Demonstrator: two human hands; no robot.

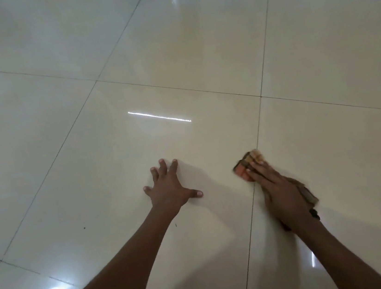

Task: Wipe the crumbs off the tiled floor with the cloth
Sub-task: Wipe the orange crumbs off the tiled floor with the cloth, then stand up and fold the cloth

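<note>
Two tiny dark specks [84, 228] sit on the glossy tiled floor [172, 49], way left of everything. Left hand [169, 186] is planted flat on a tile, fingers spread wide, holding nothing. Right hand [279, 189] presses flat, fingers straight, on the cloth [247, 162], which lies over a grout line, long axis running from far-left to near-right.

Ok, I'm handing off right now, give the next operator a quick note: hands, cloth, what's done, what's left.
Left hand: open, fingers spread flat on the tiled floor.
Right hand: straight fingers pressing the cloth on the floor, beside a grout line.
Done: cannot tell how much has been wiped.
Left: two small dark specks near the left forearm; the other lies right of it.
</note>
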